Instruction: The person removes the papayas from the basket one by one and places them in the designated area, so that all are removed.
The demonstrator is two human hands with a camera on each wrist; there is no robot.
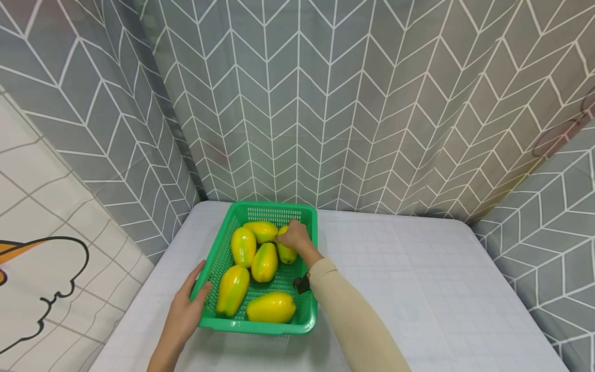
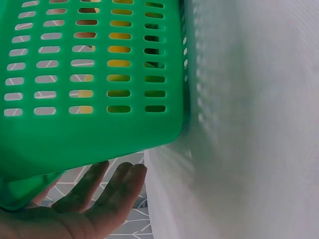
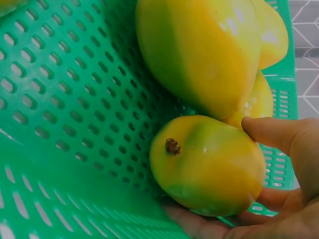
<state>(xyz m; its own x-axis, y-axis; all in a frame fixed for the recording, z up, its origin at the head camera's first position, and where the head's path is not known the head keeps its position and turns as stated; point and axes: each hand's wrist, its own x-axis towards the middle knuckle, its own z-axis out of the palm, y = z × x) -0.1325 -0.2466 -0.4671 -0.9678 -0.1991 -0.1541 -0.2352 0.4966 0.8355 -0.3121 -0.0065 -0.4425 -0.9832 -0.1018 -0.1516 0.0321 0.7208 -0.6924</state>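
A green plastic basket (image 1: 260, 327) with slotted walls holds several yellow-green papayas, among them one at the front (image 1: 271, 308) and one at the front left (image 1: 233, 291). At the basket's far right, my right hand (image 1: 295, 235) grips a papaya (image 3: 207, 164). In the right wrist view the thumb presses one side and the fingers curl round the other; its brown stem end faces the camera. My left hand (image 1: 184, 310) holds the basket's left rim near the front corner, thumb over the inside and fingers (image 2: 117, 194) along the outside.
The basket stands on a white-covered table (image 1: 409, 289), toward its left side. Behind the table hangs a grey curtain (image 1: 316, 103) with white chevron lines. A small black device (image 1: 301, 283) sits at the right wrist, close inside the basket's right wall.
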